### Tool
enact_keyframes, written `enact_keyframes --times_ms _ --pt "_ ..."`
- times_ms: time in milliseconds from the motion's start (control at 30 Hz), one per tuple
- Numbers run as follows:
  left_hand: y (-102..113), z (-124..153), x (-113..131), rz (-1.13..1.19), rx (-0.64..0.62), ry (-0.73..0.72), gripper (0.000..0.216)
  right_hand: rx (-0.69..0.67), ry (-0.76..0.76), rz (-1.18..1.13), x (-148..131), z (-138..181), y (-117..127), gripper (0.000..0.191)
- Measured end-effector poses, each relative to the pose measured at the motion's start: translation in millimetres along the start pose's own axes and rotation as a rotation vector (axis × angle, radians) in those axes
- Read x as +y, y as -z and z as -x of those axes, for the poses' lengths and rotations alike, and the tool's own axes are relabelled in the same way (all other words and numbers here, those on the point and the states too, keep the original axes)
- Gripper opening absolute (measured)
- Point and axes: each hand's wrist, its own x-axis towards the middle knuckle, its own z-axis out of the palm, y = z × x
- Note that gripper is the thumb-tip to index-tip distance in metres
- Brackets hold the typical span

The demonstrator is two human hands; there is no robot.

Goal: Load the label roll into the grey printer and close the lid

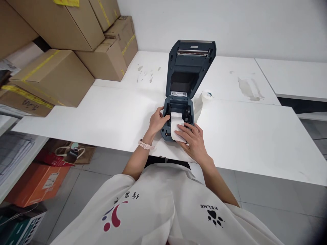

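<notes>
Dark slate-blue plastic on printer [178, 101], placed near the front edge of white table [122, 115], lid [185, 66] raised and leaning back. White paper strip [177, 126] drawn from the bay over the front of the body. Left hand [156, 121] at the left side wall, thumb over the rim; cannot tell whether pinching it. Right hand [194, 143] with fingers spread on top of the strip. Noted behind, to the right: paper roll [206, 96] with loose tail. Far left: stacked cardboard boxes [55, 75].
</notes>
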Motion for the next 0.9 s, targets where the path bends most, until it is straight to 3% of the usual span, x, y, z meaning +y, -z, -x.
enact_keyframes --times_ms 267,900 --pt "-2 -1 -2 0.084 -0.021 -0.015 0.072 0.005 -0.068 -0.066 1 7 0 0.034" --pt "0 3 2 0.234 -0.118 0.024 0.071 0.021 -0.148 -0.063 -10 17 -6 0.040"
